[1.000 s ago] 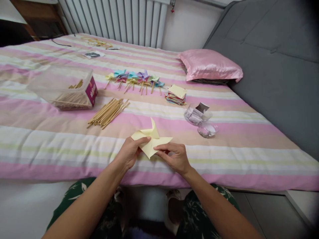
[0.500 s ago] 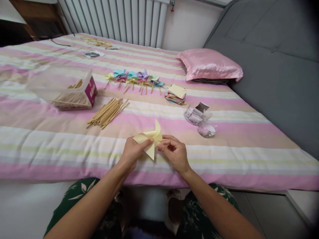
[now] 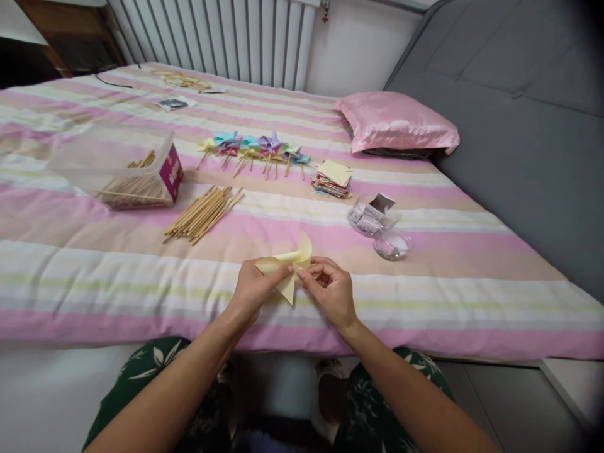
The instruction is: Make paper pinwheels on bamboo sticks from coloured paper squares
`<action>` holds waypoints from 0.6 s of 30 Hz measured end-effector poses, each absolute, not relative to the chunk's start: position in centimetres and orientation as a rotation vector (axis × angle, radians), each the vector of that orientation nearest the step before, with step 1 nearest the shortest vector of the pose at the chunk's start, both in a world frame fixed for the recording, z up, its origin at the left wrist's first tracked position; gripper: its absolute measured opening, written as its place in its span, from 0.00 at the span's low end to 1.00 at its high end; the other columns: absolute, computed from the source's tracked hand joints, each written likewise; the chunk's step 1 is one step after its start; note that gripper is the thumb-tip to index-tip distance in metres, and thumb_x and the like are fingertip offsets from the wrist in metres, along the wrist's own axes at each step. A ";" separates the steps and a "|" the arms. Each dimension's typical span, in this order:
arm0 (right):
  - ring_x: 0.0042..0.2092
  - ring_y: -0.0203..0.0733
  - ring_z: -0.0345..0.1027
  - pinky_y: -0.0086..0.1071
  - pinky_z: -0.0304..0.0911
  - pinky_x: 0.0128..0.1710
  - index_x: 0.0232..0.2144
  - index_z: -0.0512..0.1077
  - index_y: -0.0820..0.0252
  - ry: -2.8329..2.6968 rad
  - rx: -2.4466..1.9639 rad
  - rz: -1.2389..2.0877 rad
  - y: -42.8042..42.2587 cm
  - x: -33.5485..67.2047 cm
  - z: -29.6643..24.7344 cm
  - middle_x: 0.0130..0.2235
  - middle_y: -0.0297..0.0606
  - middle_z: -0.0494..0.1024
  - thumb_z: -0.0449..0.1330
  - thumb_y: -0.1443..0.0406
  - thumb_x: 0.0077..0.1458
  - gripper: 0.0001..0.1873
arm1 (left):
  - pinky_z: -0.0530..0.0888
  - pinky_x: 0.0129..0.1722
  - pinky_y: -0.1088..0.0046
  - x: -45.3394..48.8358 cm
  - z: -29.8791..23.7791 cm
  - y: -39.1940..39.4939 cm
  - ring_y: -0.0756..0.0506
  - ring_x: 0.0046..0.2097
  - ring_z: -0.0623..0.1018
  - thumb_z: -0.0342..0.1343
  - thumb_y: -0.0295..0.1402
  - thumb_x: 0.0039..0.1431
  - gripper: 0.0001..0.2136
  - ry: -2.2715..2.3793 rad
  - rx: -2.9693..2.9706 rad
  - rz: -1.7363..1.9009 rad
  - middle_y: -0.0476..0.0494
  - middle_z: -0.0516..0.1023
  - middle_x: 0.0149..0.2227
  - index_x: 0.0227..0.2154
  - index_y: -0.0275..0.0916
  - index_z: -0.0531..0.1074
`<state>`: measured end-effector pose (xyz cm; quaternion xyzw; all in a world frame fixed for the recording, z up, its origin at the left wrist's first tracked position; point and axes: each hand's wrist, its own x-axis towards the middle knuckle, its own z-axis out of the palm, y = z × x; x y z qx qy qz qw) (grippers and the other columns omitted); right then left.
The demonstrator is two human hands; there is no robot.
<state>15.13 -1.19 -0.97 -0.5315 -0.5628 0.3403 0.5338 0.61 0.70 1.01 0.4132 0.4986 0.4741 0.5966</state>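
Note:
A pale yellow paper pinwheel point(image 3: 286, 289) is held between both hands, just above the near edge of the bed. My left hand point(image 3: 252, 283) grips it from the left, thumb pressed near its centre. From the right, my right hand point(image 3: 330, 289) pinches at the centre with thumb and fingertips; any small part between them is hidden. One blade curls upward and another points down. Beyond the hands to the left lies a bundle of wooden sticks point(image 3: 205, 215). Two small clear plastic containers, one with a label point(image 3: 365, 219) and one shallow point(image 3: 392, 245), sit to the right.
Finished pinwheels on sticks point(image 3: 255, 151) lie in a row further back, beside a stack of coloured paper squares point(image 3: 333, 179). A clear plastic box point(image 3: 163, 170) of sticks stands at left. A pink pillow point(image 3: 401, 126) rests by the grey headboard point(image 3: 509, 126).
The pinwheel has tilted slightly, and its upright blade has shifted a little to the right. My left thumb has slid slightly right; both hands keep their hold.

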 end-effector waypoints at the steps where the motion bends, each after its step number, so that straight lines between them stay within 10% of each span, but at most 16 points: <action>1: 0.31 0.36 0.70 0.29 0.67 0.26 0.23 0.74 0.60 -1.333 -1.264 0.813 -1.2 15.1 -1.1 0.39 0.41 0.75 0.63 0.59 0.48 0.10 | 0.64 0.24 0.76 0.6 1.1 0.7 0.50 0.24 0.70 0.66 0.34 0.39 0.08 1.160 0.973 1.101 0.48 0.74 0.20 0.19 0.35 0.75; 18: 0.35 0.40 0.71 0.30 0.66 0.30 0.20 0.72 0.61 -1.292 -1.278 0.795 -0.9 15.4 -1.4 0.34 0.41 0.75 0.63 0.58 0.47 0.13 | 0.67 0.26 0.75 0.7 0.9 0.7 0.48 0.26 0.73 0.66 0.35 0.41 0.10 1.130 1.052 1.046 0.44 0.78 0.24 0.27 0.34 0.79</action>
